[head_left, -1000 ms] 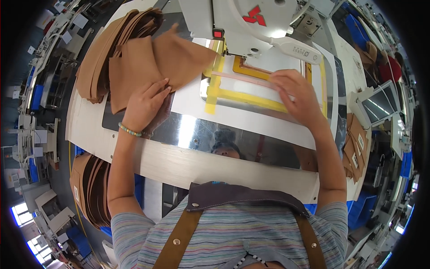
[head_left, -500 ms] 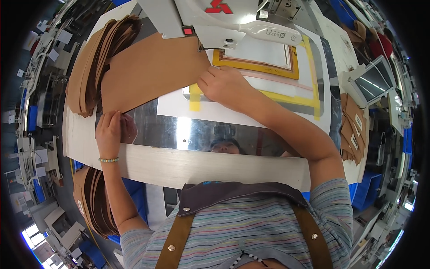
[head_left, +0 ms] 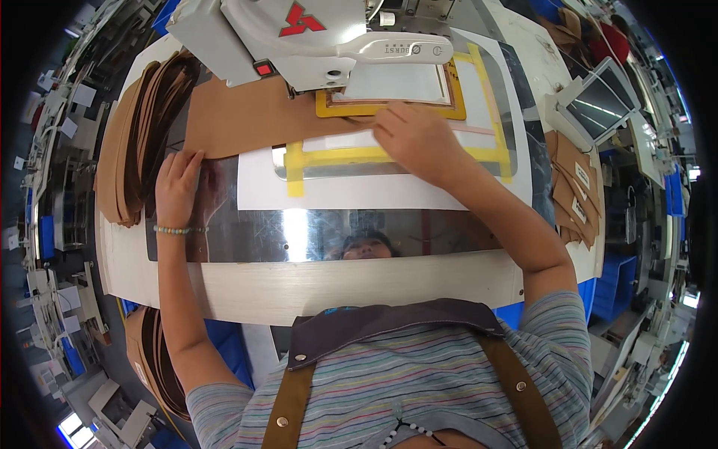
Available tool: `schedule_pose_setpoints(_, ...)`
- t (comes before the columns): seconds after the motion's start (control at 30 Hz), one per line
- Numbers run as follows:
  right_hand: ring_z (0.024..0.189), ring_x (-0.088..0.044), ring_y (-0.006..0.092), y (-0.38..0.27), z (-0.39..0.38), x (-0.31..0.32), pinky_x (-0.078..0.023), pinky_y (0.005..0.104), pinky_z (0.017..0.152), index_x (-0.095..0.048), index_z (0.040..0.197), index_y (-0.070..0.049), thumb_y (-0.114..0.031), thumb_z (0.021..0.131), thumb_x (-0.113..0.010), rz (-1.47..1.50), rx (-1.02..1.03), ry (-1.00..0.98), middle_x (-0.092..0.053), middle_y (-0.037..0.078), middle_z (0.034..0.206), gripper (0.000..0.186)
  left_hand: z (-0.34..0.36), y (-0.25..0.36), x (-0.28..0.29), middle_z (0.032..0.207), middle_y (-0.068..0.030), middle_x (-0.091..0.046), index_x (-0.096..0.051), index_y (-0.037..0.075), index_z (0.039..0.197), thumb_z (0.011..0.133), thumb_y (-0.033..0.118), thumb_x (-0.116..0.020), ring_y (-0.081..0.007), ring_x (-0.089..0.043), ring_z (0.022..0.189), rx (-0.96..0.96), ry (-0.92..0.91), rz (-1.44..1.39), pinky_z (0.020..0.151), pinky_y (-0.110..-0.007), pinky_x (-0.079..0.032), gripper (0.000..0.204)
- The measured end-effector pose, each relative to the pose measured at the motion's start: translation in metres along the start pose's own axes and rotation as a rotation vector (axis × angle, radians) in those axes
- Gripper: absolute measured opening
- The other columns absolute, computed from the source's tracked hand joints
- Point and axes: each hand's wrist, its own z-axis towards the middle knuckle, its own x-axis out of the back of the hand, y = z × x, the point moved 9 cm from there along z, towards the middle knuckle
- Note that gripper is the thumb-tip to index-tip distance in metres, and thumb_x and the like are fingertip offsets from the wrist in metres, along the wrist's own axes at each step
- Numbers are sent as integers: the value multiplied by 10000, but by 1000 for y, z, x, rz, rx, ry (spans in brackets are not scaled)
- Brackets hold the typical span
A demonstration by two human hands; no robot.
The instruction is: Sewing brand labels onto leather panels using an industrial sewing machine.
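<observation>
A brown fabric piece (head_left: 247,116) lies flattened across the left of the work area, reaching under the white sewing machine head (head_left: 325,41). My left hand (head_left: 173,191) pinches its lower-left corner over the steel plate (head_left: 262,232). My right hand (head_left: 419,142) grips its right end, just below the yellow-orange frame (head_left: 456,97); the exact fingertips are partly hidden. Beneath lies a white template (head_left: 374,194) with yellow tape (head_left: 411,153) and a pink strip (head_left: 475,130).
A thick stack of brown pieces (head_left: 127,142) stands at the left, more (head_left: 149,352) lower left. Labelled brown pieces (head_left: 576,194) and a tilted screen (head_left: 598,97) sit at the right. A blue bin (head_left: 613,288) is beside the table; machinery rises at the back.
The crumpled fabric is now spread flat and has shifted right, under the machine head. My right hand moved left to grasp it, then rightward with it; my left hand moved leftward along its edge.
</observation>
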Motion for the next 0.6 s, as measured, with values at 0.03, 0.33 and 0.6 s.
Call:
schedule_pose_setpoints(0.03,920,-658,205,12,-12,5,-563,341,735,-683,879,-68,-93,783,-717,-24,-38,-38,-638,38,929,105,13,3,-6,1103,-79,-696,-725,12,1191,812,-23,-678,-290,-658,970,0,2,-3,837,-401,-562,384)
schedule_pose_setpoints(0.33,920,-703,239,45,-58,38,-588,360,772,-753,983,-36,-43,811,-760,101,-269,53,-713,69,996,172,37,-2,4,1068,-92,-692,-727,19,1144,850,-86,-661,-301,-656,958,28,135,45,846,-408,-565,319)
schedule_pose_setpoints(0.6,917,-695,309,38,-2,-15,-559,439,805,-737,1053,-20,-43,901,-679,212,-180,-8,-724,93,989,164,-72,-68,10,1028,-111,-670,-727,14,1113,911,-3,-636,-324,-660,1008,411,-125,243,884,-438,-559,223)
